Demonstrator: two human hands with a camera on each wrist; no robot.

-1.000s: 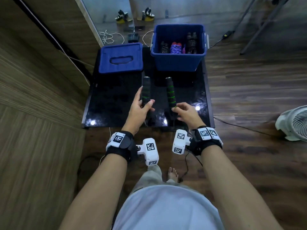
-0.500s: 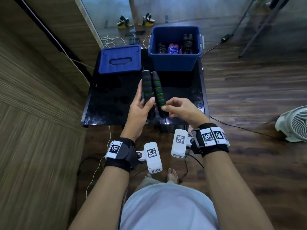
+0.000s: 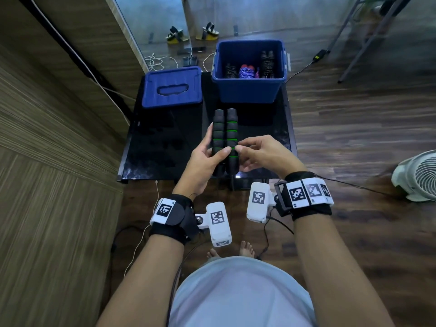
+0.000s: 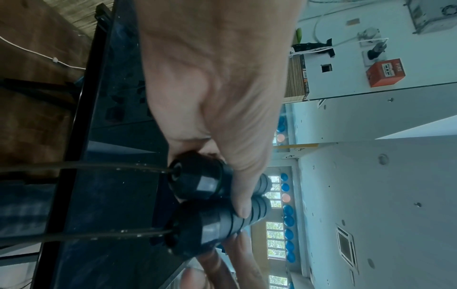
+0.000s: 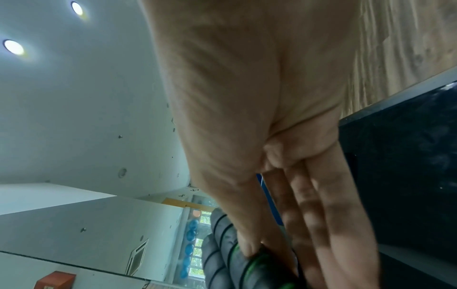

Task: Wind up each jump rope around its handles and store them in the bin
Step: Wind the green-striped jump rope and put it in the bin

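Ribbed foam handles (image 3: pixel 225 138), green-ringed, now pressed parallel before blue bin (image 3: pixel 247 90); left hand (image 3: pixel 203 166) wraps both, right hand (image 3: pixel 259 153) pinches one.

Handles (image 3: pixel 224 138) in my grip: matt black ribbed foam, green bands, smooth plastic end caps.
Rope (image 4: pixel 81 168) below my grip: smooth, glossy cord.
Table (image 3: pixel 165 147) under my hands: glossy black, mottled.
Bin (image 3: pixel 247 90) beyond my grip: smooth blue plastic.
Floor (image 3: pixel 354 138): dark wood-grain.

Head cam is looking steeply down over the table (image 3: pixel 165 142); both wrist cams are shooting close along the palms, all sharing the handles (image 3: pixel 224 138).
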